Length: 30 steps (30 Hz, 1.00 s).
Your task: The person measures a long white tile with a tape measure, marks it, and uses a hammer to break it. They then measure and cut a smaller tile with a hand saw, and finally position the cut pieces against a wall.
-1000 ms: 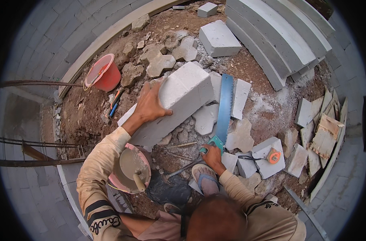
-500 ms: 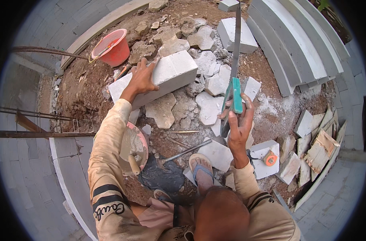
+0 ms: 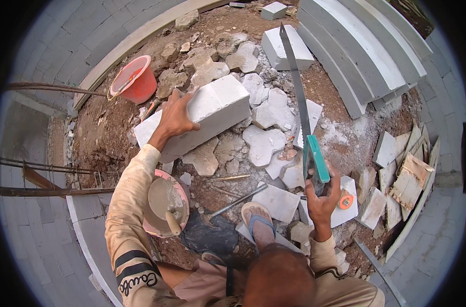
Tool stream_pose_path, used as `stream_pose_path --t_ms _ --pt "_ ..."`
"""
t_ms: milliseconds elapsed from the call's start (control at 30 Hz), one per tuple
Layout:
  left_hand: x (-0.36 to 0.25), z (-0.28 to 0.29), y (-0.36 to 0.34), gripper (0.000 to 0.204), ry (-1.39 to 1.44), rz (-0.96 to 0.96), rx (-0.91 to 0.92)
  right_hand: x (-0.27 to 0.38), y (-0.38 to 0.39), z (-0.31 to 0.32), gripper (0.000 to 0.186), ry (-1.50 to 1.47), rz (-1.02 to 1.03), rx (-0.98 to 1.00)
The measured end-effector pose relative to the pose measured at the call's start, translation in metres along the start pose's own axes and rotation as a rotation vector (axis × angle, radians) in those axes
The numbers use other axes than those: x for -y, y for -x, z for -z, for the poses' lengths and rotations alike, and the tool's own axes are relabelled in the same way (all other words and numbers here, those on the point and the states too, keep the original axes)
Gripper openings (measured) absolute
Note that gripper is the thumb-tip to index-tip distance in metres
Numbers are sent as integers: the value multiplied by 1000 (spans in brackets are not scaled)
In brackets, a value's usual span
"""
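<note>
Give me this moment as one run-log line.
left hand: clasping white block | right hand: holding teal-handled saw | nearby: orange tape measure

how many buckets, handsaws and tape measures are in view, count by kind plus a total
Buckets: 2 (red plastic bucket, pink-rimmed bucket of grey mix)
Handsaws: 1 (long metal-bladed, teal-handled saw)
Tape measures: 1 (round orange tape measure)
Total: 4

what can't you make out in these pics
All in the head view:
Underside of the white block under the left hand: hidden by the block itself.
Lower end of the saw handle: partly covered by the right hand.
Lower end of the metal bar: cut off by the bottom edge.
Markings on the orange tape measure: too small.
</note>
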State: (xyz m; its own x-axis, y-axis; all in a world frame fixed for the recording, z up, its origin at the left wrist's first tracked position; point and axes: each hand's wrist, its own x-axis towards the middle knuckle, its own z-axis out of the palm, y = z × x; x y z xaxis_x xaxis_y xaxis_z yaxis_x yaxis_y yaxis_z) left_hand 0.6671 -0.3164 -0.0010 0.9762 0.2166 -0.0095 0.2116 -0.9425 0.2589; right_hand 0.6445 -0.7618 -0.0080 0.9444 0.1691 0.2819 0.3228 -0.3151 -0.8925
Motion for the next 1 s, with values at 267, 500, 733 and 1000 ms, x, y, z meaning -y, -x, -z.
stream_pose_path --t_ms 267,500,733,1000 --pt "-17 -19 -45 110 154 -100 57 15 -13 5 56 -41 79 -73" --pt "7 -39 -72 114 241 -111 153 20 0 2 51 67 40 112" --pt "-27 -57 -67 102 49 -56 -23 20 14 -19 57 47 110 80" --pt "-79 -78 -90 86 64 -12 -215 22 3 -27 59 116 185 141"
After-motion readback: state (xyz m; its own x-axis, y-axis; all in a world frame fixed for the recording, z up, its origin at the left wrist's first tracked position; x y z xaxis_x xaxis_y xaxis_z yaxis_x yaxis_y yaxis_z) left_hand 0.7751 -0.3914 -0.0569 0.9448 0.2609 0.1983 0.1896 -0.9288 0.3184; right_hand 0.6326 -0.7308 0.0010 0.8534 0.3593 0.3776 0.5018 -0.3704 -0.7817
